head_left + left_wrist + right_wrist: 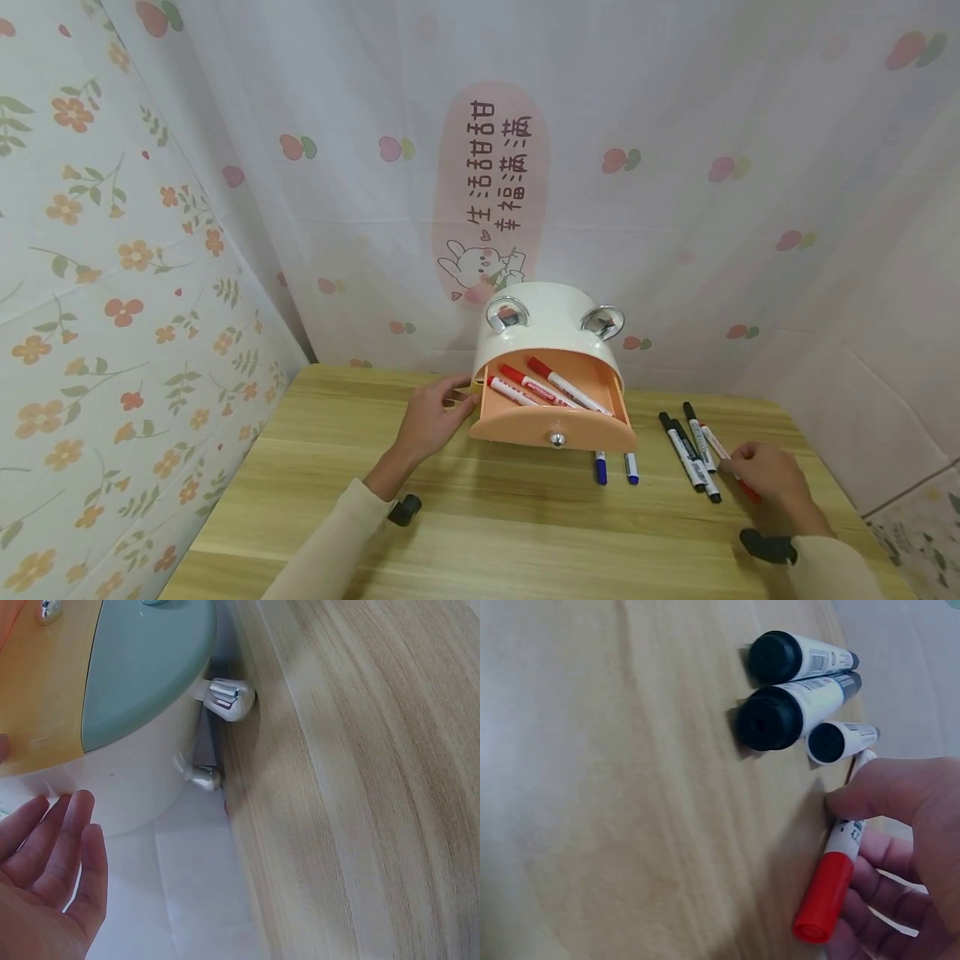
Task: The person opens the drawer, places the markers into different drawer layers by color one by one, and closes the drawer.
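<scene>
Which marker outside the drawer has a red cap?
The marker held by the right hand; black-ended markers lie beside it, blue-ended markers by the drawer.

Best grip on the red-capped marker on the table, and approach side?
Probably mid-barrel on the marker, thumb and fingers pinching across its width, coming from the person's right, as the right hand does. It's slim and lies flat on the table, so pinching lengthwise looks awkward; the black-capped markers crowd its left side.

sleeves [330, 546]: long, plain cream | wrist devices [768, 547]: black, rounded | hands [772, 479]: bare
</scene>
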A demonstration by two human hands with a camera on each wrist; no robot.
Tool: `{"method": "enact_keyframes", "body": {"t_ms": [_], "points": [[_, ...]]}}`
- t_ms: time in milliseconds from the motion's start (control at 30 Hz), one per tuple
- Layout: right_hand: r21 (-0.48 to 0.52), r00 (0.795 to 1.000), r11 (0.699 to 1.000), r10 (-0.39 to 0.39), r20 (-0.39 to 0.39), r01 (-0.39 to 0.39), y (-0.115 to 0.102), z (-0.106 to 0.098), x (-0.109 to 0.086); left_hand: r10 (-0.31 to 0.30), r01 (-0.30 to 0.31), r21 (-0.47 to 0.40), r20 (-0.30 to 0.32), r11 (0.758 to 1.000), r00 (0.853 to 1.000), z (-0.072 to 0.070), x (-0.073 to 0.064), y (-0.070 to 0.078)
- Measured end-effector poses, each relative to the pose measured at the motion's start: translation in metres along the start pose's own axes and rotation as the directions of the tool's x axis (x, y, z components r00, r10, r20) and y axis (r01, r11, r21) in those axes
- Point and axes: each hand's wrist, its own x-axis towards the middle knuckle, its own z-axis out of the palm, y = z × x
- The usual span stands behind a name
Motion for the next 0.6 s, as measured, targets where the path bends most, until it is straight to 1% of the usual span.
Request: {"method": "enact_keyframes", "body": {"t_ms": [200, 400, 600], "points": [[0.005, 0.999, 1.0, 0.002, -0.055, -0.002, 0.001, 0.006, -0.004, 0.004, -0.004, -0.008, -0.003, 1.0, 1.0, 0.0, 0.0, -0.001], [0.017, 0.993, 0.999, 0.036, -0.117, -0.034, 0.0, 0.011, -0.008, 0.002, -0.002, -0.002, -0.007, 1.0, 1.0, 0.0, -0.001, -0.001], [0.027, 0.98, 0.997, 0.081, -0.18, -0.078, -0.001, 0.015, -0.01, 0.001, -0.001, -0.006, -0.005, 1.0, 1.0, 0.001, -0.001, -0.002]]}}
